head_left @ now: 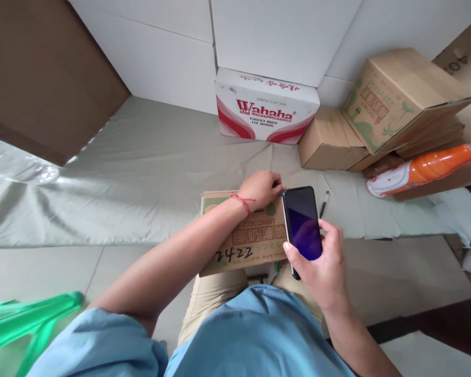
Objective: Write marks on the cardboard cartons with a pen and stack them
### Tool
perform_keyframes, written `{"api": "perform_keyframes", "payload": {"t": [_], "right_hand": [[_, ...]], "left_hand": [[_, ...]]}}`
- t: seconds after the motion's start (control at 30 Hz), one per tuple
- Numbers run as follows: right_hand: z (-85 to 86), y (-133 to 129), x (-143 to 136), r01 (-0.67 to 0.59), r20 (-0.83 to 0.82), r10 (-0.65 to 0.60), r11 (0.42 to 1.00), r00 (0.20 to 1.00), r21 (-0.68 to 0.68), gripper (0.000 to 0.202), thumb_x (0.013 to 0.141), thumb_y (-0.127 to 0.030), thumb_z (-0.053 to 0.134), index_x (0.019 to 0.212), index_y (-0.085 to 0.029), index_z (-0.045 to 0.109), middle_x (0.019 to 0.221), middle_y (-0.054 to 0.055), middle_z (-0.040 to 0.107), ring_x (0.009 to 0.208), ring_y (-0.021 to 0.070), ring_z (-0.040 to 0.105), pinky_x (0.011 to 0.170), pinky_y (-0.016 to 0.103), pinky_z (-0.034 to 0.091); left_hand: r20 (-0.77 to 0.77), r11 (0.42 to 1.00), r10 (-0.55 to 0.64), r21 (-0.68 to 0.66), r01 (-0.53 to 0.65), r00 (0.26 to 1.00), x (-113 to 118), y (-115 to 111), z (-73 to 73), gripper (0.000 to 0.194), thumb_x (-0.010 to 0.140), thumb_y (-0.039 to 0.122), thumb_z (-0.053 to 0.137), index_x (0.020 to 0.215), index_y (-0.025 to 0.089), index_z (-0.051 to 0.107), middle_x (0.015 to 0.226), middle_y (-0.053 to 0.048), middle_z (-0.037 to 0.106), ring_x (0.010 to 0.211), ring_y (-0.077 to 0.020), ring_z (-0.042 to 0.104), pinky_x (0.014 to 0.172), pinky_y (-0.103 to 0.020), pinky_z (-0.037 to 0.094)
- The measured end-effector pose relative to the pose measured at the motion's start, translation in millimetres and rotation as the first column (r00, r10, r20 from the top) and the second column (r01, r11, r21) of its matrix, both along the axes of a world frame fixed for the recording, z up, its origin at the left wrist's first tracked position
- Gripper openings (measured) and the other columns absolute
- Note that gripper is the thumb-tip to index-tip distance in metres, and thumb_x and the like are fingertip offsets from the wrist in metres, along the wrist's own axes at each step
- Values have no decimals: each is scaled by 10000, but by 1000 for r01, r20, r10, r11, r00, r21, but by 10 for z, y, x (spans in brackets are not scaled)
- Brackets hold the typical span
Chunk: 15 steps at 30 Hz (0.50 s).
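My right hand (324,259) grips a dark smartphone (304,222) by its sides. The screen faces up and is mostly dark with a purple glow. My left hand (261,189), with a red string bracelet at the wrist, lies at the far edge of a cardboard box (239,254) printed "COCONUT" and marked "2422". Its fingers are curled, and whatever may be in them is hidden. The box lies flat at the table's front edge, reaching over my lap; the phone is above its right end. Just right of the phone, a black pen (324,205) rests on the cloth.
A white and red Wahaha carton (267,107) stands against the white wall panels. To its right are stacked cardboard boxes (404,97) and an orange bottle (427,167). A large brown box (43,78) is at left, over clear plastic bottles (19,162). A green stool (35,317) stands lower left.
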State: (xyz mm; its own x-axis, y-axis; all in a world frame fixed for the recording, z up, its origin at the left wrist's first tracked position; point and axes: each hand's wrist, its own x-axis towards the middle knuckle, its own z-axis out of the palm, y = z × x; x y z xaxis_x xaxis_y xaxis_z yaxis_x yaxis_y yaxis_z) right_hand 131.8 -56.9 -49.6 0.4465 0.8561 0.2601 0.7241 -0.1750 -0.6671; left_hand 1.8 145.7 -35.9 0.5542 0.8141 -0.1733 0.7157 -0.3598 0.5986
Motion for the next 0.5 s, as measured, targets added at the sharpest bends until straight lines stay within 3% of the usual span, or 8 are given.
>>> {"api": "perform_keyframes", "payload": {"t": [0.5], "right_hand": [[-49,34,-59,5,132,-4,1000,991,-3,734,830,-684,776,1328,-198,541,1232,145,615,1106,341,639,933,527,559]], "left_hand": [[42,999,-1,-34,2,999,-5,13,8,219,1017,256,636,1067,170,832,1000,-108,818,883,-230,704,771,-320,474]]}}
